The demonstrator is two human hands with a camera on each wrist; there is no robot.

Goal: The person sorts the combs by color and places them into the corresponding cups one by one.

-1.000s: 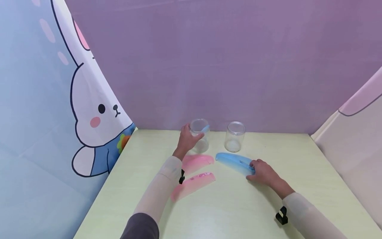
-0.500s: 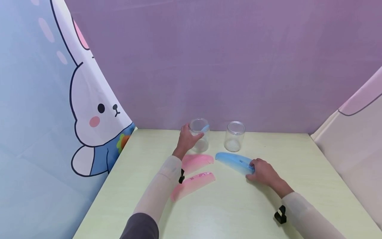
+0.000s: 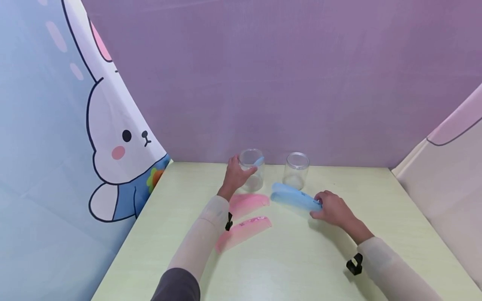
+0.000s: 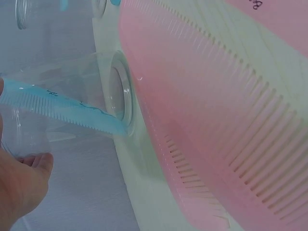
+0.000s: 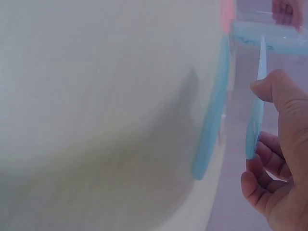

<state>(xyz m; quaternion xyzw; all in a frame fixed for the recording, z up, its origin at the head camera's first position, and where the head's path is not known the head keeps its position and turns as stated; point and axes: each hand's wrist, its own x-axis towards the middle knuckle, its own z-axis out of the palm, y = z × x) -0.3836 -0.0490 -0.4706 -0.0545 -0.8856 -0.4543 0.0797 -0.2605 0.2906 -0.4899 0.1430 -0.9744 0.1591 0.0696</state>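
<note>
My left hand (image 3: 235, 175) grips a clear jar (image 3: 255, 180) from its left side at the back of the table. A blue comb (image 4: 62, 106) leans inside that jar. My right hand (image 3: 333, 209) pinches a second blue comb (image 5: 257, 108) between thumb and fingers, raised over the table. Another blue comb (image 5: 211, 110) lies flat beneath, overlapped by the held one in the head view. To the right of the gripped jar stands another clear jar (image 3: 296, 169), its base partly behind the raised comb.
Two pink combs (image 3: 248, 202) (image 3: 246, 232) lie on the pale table (image 3: 278, 267) by my left forearm, which partly covers them. Behind the table hangs a purple cloth (image 3: 278, 83); a blue cloth with a rabbit print (image 3: 113, 159) borders the left side.
My right hand has lifted one blue comb slightly off the table, showing another blue comb underneath. My left hand stays on the jar.
</note>
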